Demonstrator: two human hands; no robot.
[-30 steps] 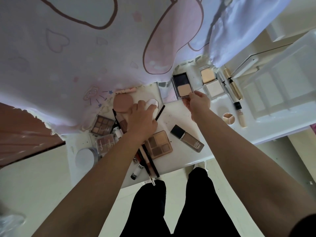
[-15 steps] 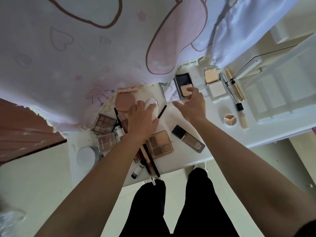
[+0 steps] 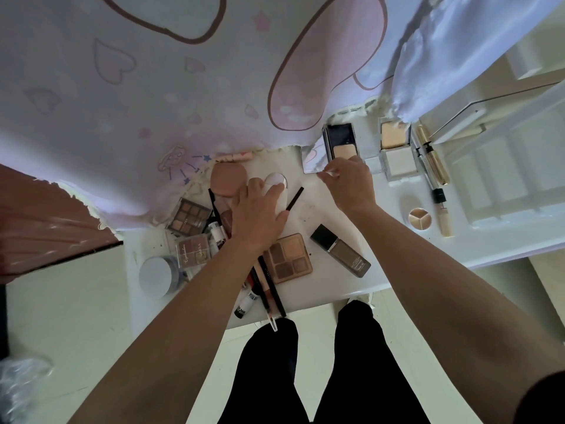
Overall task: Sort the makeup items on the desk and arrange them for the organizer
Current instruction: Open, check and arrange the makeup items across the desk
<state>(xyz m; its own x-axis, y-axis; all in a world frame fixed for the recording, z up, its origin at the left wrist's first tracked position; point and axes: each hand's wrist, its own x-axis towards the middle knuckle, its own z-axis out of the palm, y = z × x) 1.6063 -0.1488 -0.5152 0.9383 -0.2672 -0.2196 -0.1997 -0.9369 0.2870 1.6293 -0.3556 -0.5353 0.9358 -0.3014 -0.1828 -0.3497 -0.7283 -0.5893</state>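
Right grip (image 3: 351, 186) pulling back off compact (image 3: 341, 142), pinching corner of mirror (image 3: 312, 159) at compact's 7 o'clock, likely to shift it; left grip (image 3: 260, 214) lying spread, steadying white case (image 3: 276, 185).

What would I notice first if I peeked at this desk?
The huge pink-and-white cartoon cloth hanging over the back of the desk. Below it, a jumble of makeup lies around the left hand, which rests on a white oval case, while the right hand pinches a little mirror by its edge.
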